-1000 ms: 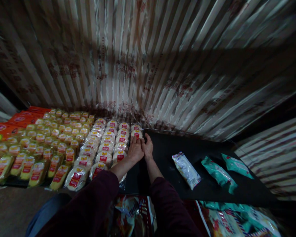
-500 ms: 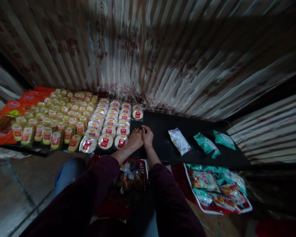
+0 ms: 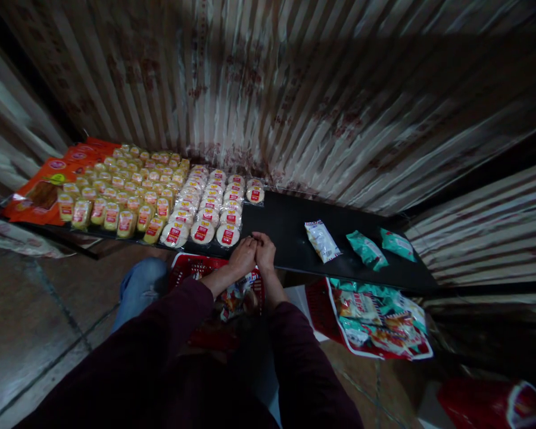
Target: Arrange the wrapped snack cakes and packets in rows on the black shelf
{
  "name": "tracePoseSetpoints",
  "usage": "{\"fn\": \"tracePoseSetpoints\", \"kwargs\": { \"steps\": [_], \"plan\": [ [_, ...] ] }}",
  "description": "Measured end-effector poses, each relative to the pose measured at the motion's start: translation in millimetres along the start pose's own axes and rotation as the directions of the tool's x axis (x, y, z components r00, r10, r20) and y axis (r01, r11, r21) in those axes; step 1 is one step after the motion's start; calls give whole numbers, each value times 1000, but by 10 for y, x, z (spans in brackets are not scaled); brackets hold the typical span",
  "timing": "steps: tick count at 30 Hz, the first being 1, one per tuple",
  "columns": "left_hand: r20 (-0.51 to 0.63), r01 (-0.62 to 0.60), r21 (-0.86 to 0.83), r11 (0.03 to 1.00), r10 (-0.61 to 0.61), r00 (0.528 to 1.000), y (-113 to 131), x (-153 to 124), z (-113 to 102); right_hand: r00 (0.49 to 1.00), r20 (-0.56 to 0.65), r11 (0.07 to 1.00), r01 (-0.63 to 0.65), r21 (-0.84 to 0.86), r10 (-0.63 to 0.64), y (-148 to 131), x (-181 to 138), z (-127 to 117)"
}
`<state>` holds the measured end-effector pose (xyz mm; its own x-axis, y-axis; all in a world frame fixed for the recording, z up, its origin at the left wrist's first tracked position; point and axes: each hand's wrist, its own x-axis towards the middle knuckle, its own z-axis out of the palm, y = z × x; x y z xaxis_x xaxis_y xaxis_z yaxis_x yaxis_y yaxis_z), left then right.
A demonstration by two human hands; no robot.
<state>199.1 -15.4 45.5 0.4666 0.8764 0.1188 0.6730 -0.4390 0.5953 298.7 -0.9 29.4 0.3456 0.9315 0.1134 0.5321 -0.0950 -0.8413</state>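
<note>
My left hand and my right hand are pressed together at the front edge of a low black shelf. Their fingers are curled, and I cannot make out anything held in them. Just left of my hands lie rows of round white cakes in clear wrappers with red labels. Further left are rows of small yellow packets. A red basket holding snack packets sits below my hands.
A white packet and two teal packets lie on the shelf's right part. Orange packets are at the far left. A large printed bag of snacks lies on the floor. A striped wall backs the shelf.
My hands have drawn back from the far cakes to the shelf's front edge and closed together. The view has pulled away and down, showing the floor and basket.
</note>
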Motion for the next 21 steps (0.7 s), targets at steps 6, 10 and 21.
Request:
{"fn": "tracePoseSetpoints", "kwargs": {
  "steps": [6, 10, 21],
  "plan": [
    [-27, -73, -46, 996, 72, 997, -82, -308, 67, 997, -24, 998, 69, 14, -69, -96, -356, 8],
    [-15, -93, -33, 995, 92, 996, -108, -515, 58, 992, -20, 992, 125, -1, -125, -112, -590, 0],
    [354, 131, 0, 991, -123, 927, -438, -1604, 349, 871, 481, 938, 82, -336, 96, 402, -1609, 225]
  ]
}}
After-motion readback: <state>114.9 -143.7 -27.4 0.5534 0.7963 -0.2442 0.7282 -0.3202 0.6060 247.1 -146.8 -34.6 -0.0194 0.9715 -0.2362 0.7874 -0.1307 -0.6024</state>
